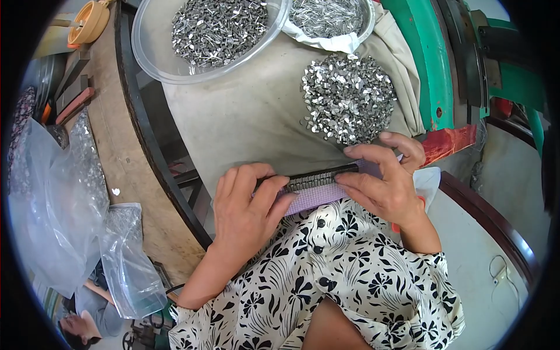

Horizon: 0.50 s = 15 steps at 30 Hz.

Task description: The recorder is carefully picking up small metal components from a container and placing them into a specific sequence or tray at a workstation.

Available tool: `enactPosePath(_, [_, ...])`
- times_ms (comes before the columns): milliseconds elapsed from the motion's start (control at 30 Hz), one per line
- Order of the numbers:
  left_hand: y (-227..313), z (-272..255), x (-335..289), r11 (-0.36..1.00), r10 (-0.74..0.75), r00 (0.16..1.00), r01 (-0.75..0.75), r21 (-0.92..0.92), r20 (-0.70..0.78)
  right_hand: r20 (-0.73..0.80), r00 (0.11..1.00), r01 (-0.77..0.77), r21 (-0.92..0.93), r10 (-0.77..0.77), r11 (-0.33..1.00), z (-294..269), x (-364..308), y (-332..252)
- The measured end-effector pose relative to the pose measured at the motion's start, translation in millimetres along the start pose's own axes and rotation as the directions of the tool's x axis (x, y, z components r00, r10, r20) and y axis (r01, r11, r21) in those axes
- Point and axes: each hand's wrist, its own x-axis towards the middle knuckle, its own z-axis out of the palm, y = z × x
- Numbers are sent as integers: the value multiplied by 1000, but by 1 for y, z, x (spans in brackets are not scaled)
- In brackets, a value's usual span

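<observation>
While the left hand (238, 207) and right hand (389, 188) hold the dark strip (324, 173) mid-frame in their fingers, its row of metal bits (309, 182) looks almost full; the loose pile (350, 99), upper middle, is left.

Glossy metal chips (349, 99), matt cloth (233, 122), plastic basin (154, 44)

We bring our left forearm (207, 280) up from below, slanting inward, its wrist fairly straight and the back of our left grip (236, 204) facing up. Its fingers bend over, thumb and forefinger close together in a pinch. Opposite, our right forearm (421, 234) shows only briefly, angled inward; our right grip (389, 189) points leftward, its fingers arched and spread. We hold both grips level, near each other.
</observation>
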Motion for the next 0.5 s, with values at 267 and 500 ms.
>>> enactPosePath(267, [2,-1,3,1000,1,1000,-1,-2,3,-16,999,30,-193,-34,981,2,2,-13])
enactPosePath(500, [2,0,2,999,32,999,-32,27,7,44,995,101,-366,-92,925,-3,3,-18])
